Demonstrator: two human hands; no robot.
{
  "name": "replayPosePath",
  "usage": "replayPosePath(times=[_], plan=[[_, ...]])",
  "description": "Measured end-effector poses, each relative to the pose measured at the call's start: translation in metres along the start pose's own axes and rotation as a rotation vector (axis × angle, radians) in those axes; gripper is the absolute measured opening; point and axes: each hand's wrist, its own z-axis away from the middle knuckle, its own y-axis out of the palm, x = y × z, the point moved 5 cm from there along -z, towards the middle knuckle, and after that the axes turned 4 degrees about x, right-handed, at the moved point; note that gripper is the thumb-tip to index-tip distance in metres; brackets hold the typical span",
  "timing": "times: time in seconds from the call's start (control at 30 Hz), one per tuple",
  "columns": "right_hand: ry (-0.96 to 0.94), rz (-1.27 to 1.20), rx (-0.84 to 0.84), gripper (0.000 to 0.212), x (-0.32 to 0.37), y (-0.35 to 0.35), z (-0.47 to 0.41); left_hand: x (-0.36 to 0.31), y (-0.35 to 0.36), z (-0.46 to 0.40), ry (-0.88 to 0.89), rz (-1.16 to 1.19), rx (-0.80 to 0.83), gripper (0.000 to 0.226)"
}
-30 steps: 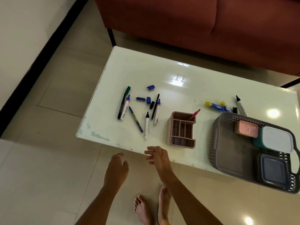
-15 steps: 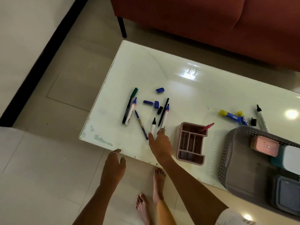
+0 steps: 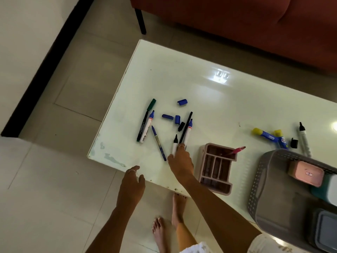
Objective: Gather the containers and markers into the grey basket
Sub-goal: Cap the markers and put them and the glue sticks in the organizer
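Only the head view here, looking down at a pale tabletop. The containers look mostly sorted: a pink box, a teal tub with a white lid and a dark grey lidded tub already sit in the grey basket at the right end. The markers are basically all still out. There's a loose bunch left of centre with a few blue caps scattered among them, a yellow-capped pair and one more marker just behind the basket, plus a pink organizer with a red pen poking out. I'd guess that organizer goes in too.

The right hand is down on the near ends of two or three markers, fingers narrow over them. Can't tell if it's actually pinching yet or just touching. The left hand hangs at the table's near edge, fingers relaxed, holding nothing.

The basket is cut off at the frame's right edge, so there could be more inside it.
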Motion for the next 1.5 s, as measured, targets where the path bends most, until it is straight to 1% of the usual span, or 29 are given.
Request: replayPosePath(times=[0.2,0.3,0.4,0.5,0.63,0.73,0.8,1.0,1.17,1.23,1.33,1.37,1.43,1.5], plan=[[-0.031,-0.199,-0.021,0.037,-0.006,-0.021,0.015,-0.036,-0.003,-0.006,0.068,-0.029,0.015,0.038],[-0.034,-0.29,-0.015,0.03,-0.008,-0.03,0.018,-0.073,-0.001,-0.024,0.158,-0.052,0.028,0.039],[-0.028,-0.373,-0.002,0.023,-0.012,-0.035,0.023,-0.114,0.008,-0.048,0.25,-0.127,0.076,0.037],[-0.044,-0.441,0.036,0.016,-0.016,-0.038,0.03,-0.15,0.023,-0.069,0.305,-0.229,0.074,0.037],[-0.041,-0.467,0.084,0.023,-0.02,-0.04,0.035,-0.183,0.049,-0.085,0.401,-0.356,0.072,0.039],[-0.038,-0.467,0.1,0.026,-0.021,-0.045,0.038,-0.192,0.058,-0.091,0.435,-0.456,0.0,0.031],[-0.023,-0.476,0.086,0.027,-0.025,-0.048,0.042,-0.193,0.061,-0.09,0.427,-0.492,-0.028,0.031],[0.051,-0.504,0.009,0.028,-0.036,-0.053,0.047,-0.197,0.065,-0.092,0.391,-0.507,-0.039,0.027],[0.023,-0.499,0.019,0.028,-0.032,-0.052,0.049,-0.196,0.069,-0.093,0.404,-0.519,0.024,0.037],[0.006,-0.502,0.019,0.03,-0.03,-0.054,0.051,-0.193,0.067,-0.09,0.385,-0.453,0.029,0.033],[-0.032,-0.473,0.005,0.032,-0.027,-0.061,0.058,-0.186,0.049,-0.08,0.314,-0.147,0.021,0.03],[-0.041,-0.454,-0.005,0.032,-0.027,-0.063,0.062,-0.184,0.042,-0.074,0.289,-0.055,0.044,0.03],[-0.063,-0.399,-0.039,0.034,-0.027,-0.068,0.07,-0.179,0.03,-0.06,0.216,0.16,0.158,0.028],[-0.078,-0.337,-0.081,0.037,-0.029,-0.072,0.078,-0.175,0.021,-0.039,0.107,0.438,0.346,0.026]])
